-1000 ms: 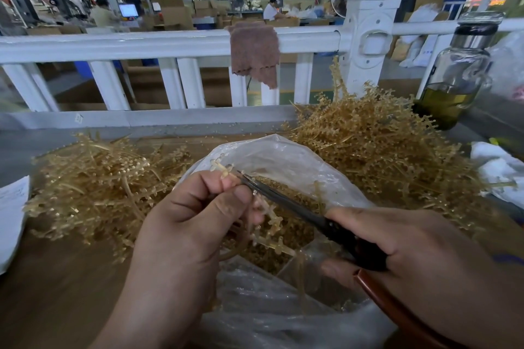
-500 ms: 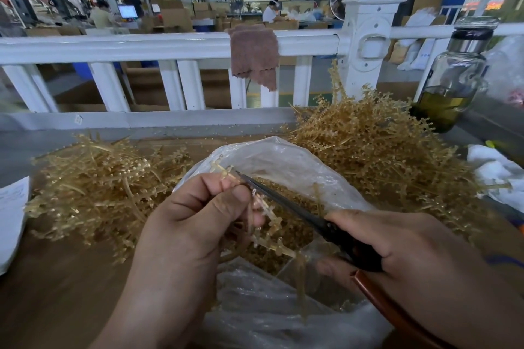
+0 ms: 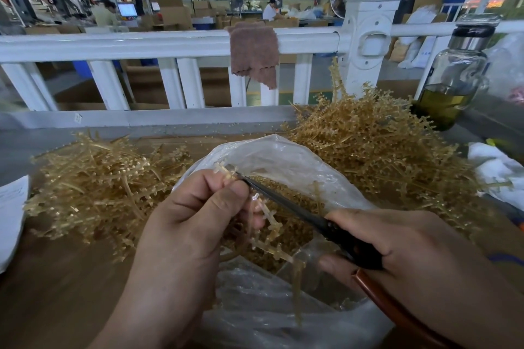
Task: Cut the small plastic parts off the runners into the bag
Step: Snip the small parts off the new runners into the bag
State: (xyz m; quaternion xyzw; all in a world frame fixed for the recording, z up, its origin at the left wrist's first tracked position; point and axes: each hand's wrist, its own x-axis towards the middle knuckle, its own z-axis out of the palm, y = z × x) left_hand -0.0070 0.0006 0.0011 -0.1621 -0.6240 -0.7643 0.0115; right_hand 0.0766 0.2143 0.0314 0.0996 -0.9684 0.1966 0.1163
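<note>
My left hand pinches an amber plastic runner over the mouth of a clear plastic bag. The runner's top end pokes out above my fingers and its lower part hangs into the bag. My right hand grips black scissors with a brown handle loop. Their blades lie closed, or nearly so, against the runner right beside my left fingertips. Cut amber parts fill the bottom of the bag.
A heap of amber runners lies behind the bag on the right, another heap on the left. A white railing with a brown cloth runs behind. A glass bottle stands far right; white paper lies at the left edge.
Both hands stay over the bag with only slight shifts; the scissor tip remains at the runner by my left fingertips.
</note>
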